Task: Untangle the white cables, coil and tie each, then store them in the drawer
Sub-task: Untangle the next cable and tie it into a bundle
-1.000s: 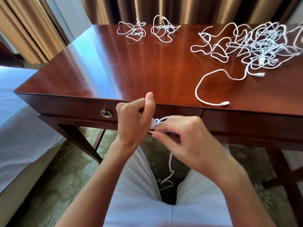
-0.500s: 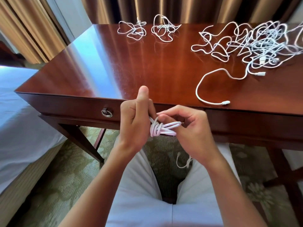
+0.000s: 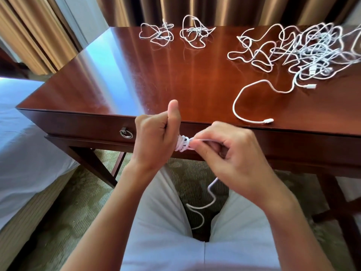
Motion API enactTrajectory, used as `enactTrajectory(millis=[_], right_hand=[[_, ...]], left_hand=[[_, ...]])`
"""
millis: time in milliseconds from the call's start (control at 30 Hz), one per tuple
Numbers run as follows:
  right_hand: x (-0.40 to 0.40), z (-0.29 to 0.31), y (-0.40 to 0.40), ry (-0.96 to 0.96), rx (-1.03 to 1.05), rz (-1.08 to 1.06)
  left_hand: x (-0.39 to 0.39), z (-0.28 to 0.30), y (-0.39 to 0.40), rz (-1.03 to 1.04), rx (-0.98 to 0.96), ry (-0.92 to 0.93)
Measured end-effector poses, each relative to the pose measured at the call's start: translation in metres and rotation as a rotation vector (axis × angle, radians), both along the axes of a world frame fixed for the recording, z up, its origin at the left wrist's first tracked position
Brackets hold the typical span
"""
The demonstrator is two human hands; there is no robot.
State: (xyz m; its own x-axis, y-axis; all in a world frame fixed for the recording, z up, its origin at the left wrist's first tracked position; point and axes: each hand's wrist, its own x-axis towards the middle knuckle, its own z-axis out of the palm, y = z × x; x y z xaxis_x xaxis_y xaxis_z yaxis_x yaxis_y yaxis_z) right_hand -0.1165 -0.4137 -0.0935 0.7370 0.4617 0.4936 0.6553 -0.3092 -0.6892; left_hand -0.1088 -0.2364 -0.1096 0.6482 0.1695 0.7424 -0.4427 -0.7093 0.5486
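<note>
While the left grip (image 3: pixel 156 141) stays curled tight round the small coil (image 3: pixel 182 144) just in front of the drawer (image 3: pixel 97 127), the right grip (image 3: pixel 230 153) pinches its tail, so any slack there probably lets the wraps spring loose. Big tangle (image 3: pixel 304 53) waits on the counter (image 3: pixel 175 75) behind the drawer.

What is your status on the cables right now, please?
Left hand grips coil; right hand pinches its strand. Tail hangs loose. Drawer shut. Pile tangled on desk.
</note>
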Motion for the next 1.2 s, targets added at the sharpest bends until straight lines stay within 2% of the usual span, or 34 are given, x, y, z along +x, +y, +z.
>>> enactTrajectory(millis=[100,200,300,367,467,567,700,767,833,967,1067,1200], right_hand=[[0.01,0.007,-0.005,0.136,0.176,0.019],[0.018,0.004,-0.005,0.248,0.315,0.02],[0.019,-0.012,0.002,0.274,0.306,0.004],[0.011,-0.023,0.009,0.29,0.278,0.02],[-0.003,-0.033,0.017,0.257,0.156,0.017],[-0.013,-0.031,0.019,0.185,-0.074,0.003],[-0.022,-0.014,0.017,-0.002,-0.289,0.03],[-0.02,-0.002,0.012,-0.067,-0.286,0.028],[-0.012,0.009,0.004,-0.08,-0.215,0.042],[0.009,0.017,-0.004,-0.101,-0.028,0.058],[0.018,0.009,-0.004,0.001,0.088,0.071],[0.018,-0.002,-0.003,0.432,0.298,0.2]], left_hand=[[-0.006,0.001,-0.006,-0.154,-0.079,0.069],[-0.01,0.008,-0.017,-0.272,-0.304,0.096],[-0.009,0.016,-0.022,-0.283,-0.529,0.069],[-0.006,0.019,-0.024,-0.201,-0.592,0.027],[-0.003,0.019,-0.026,-0.022,-0.59,-0.05],[0.001,0.012,-0.021,0.079,-0.519,-0.093],[0.004,0.002,-0.013,0.168,-0.242,-0.051],[0.002,-0.001,-0.011,0.133,-0.12,-0.027],[-0.001,-0.005,-0.012,0.034,-0.105,0.005],[-0.008,-0.005,-0.026,-0.2,-0.406,0.045],[-0.011,-0.002,-0.031,-0.237,-0.51,0.026],[-0.017,0.007,-0.031,-0.369,-0.626,0.088]])
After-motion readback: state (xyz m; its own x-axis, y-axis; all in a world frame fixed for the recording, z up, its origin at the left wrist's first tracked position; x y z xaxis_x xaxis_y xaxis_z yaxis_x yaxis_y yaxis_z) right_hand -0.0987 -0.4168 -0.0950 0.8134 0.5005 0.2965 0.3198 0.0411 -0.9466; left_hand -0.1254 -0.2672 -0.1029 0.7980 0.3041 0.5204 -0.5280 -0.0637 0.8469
